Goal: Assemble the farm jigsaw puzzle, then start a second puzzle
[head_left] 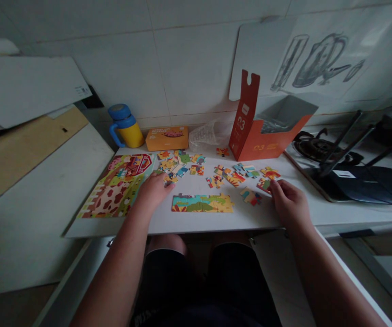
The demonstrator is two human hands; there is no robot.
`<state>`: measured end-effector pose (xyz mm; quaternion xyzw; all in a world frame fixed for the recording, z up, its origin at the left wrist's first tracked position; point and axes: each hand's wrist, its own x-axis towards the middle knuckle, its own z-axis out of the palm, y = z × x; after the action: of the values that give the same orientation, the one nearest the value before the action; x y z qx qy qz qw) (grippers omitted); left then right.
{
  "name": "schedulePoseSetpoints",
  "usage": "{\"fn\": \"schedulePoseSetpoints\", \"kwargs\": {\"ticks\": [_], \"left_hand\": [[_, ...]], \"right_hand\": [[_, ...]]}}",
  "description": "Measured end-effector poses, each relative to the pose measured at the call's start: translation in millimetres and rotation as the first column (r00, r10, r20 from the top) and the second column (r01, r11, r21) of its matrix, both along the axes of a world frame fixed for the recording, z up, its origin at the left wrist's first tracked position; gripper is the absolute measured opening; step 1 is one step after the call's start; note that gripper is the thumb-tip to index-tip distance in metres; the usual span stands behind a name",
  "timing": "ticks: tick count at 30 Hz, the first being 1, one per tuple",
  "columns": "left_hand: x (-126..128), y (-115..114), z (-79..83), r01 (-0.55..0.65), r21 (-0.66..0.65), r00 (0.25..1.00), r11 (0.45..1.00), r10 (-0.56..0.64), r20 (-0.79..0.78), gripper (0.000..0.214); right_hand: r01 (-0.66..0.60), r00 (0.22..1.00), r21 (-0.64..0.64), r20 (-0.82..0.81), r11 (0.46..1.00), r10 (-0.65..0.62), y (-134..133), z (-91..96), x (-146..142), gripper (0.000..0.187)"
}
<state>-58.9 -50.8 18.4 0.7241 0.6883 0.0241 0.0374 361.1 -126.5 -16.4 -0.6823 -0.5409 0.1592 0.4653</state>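
Note:
My left hand (155, 190) is at the near edge of a loose heap of puzzle pieces (181, 170), with thumb and fingers about one small puzzle piece (170, 179). On the right, the curled fingers of my right hand (290, 202) pinch the edge of a red and green puzzle piece (264, 184). Between the hands lies a joined puzzle strip (203, 203) in turquoise, green and yellow. Behind it several loose pieces (235, 178) are spread out, and a beige and blue piece (250, 196) lies nearer the right hand.
A farm picture sheet (117, 188) lies left. Along the wall stand a blue and yellow flask (129, 129), an orange carton (167, 138), clear plastic packaging (203, 136) and an open orange box (267, 138). A gas burner (321, 145) is at the right.

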Motion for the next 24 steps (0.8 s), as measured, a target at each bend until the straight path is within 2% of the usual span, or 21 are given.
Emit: {"fn": "schedulePoseSetpoints", "kwargs": {"ticks": [10,15,20,24], "left_hand": [[-23.0,22.4,18.7,0.123,-0.16,0.992,0.979,-0.12,0.025,0.045],[-26.7,28.8,16.9,0.174,-0.152,0.985,0.973,-0.168,0.047,0.035],[-30.9,33.9,11.4,0.162,-0.135,0.986,0.978,-0.154,0.067,0.037],[-34.3,30.6,6.9,0.186,-0.105,0.959,0.977,-0.158,0.235,0.038]], "right_hand": [[0.006,1.0,-0.023,-0.014,1.0,-0.006,0.2,-0.5,-0.2,0.05],[-0.004,1.0,-0.025,-0.022,1.0,0.004,0.7,-0.8,0.7,0.051],[-0.009,1.0,-0.014,-0.013,1.0,0.009,0.9,-2.1,1.6,0.053],[-0.013,1.0,0.001,-0.012,1.0,0.013,1.5,-1.6,0.9,0.053]]}}
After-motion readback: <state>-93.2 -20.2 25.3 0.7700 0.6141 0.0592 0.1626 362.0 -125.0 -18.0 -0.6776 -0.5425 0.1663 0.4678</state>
